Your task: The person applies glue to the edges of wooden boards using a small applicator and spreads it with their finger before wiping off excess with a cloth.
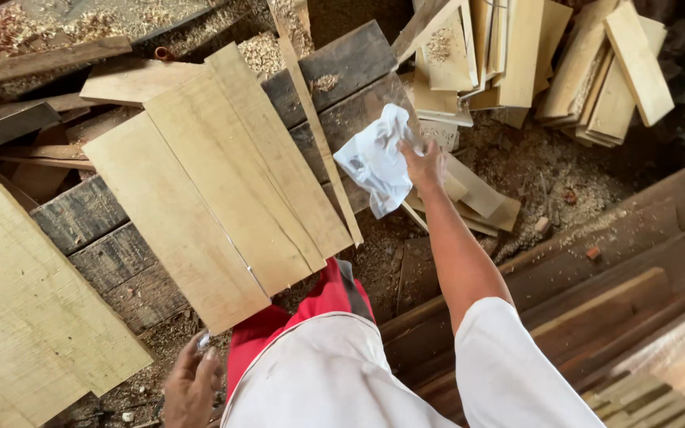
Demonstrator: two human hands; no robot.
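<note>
White plastic bag (376, 162), thin and crumpled, hangs from the right hand (424, 162), whose fingers are pinched together on its upper edge; what the bag holds cannot be told. It dangles over the edge of dark, weathered planks (112, 230) and just beside a thin wooden strip (323, 143) that leans across them. On those planks lie pale, smooth-sawn boards (216, 186), long and flat, side by side. The left hand (192, 388) sits low by the body, fingers curled around something small and shiny that is too hidden to name. Beyond the bag, short light offcuts (517, 55) are stacked in a loose heap, and sawdust (541, 174) covers the ground around them
</note>
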